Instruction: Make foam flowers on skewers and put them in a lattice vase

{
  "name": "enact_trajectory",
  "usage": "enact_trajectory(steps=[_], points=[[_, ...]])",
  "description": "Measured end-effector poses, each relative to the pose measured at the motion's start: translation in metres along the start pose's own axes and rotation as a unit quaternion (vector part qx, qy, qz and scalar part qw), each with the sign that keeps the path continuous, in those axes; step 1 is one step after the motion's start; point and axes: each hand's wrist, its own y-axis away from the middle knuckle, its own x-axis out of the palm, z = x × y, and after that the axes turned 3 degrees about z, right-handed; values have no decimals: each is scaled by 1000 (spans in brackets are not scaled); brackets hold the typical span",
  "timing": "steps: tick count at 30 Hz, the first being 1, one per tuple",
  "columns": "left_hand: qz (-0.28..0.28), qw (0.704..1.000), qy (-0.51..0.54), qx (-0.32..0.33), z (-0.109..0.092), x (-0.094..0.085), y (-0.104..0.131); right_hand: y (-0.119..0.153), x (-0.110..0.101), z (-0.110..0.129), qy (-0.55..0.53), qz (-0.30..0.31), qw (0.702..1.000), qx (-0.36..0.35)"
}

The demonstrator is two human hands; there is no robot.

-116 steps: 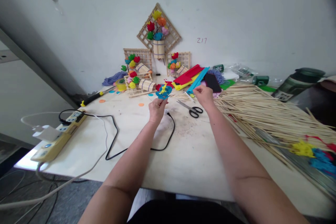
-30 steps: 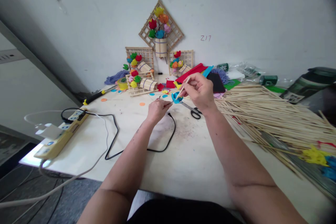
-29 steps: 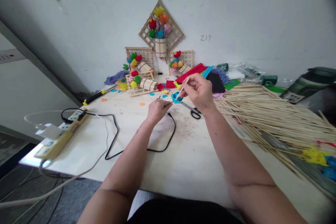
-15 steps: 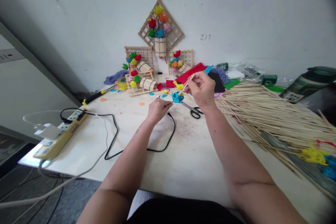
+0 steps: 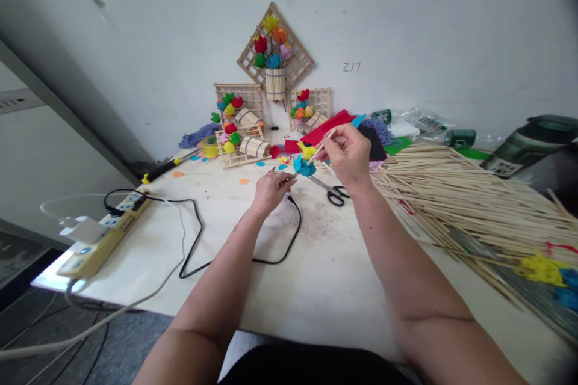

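Observation:
A blue craft flower with curled petals is held above the table. My left hand is closed at its lower left side, thumb and fingers pinched at its base; the exact grip point is hard to see. In my right hand is a thin wooden stick, slanting down to the left. Its lower end meets the right side of the flower's petals. Just below and right of the flower lie black-handled scissors.
Many thin wooden sticks spread over the right side. Finished flower lattices stand at the back, near red sheets. A power strip and black cable lie left. A dark bottle stands far right.
The blue flower has tipped and shifted slightly left; the yellow at its centre no longer shows. Both hands keep nearly the same place, and the view has shifted slightly.

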Motion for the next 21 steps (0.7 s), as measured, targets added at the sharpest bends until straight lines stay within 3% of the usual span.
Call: enact_trajectory(steps=[11,21], points=[[-105,988,-43,101,15,-1,-2,2,3,7,-58,10,993,-105],[-149,974,-72,153,17,-3,-2,2,4,6,-34,-9,984,-173]])
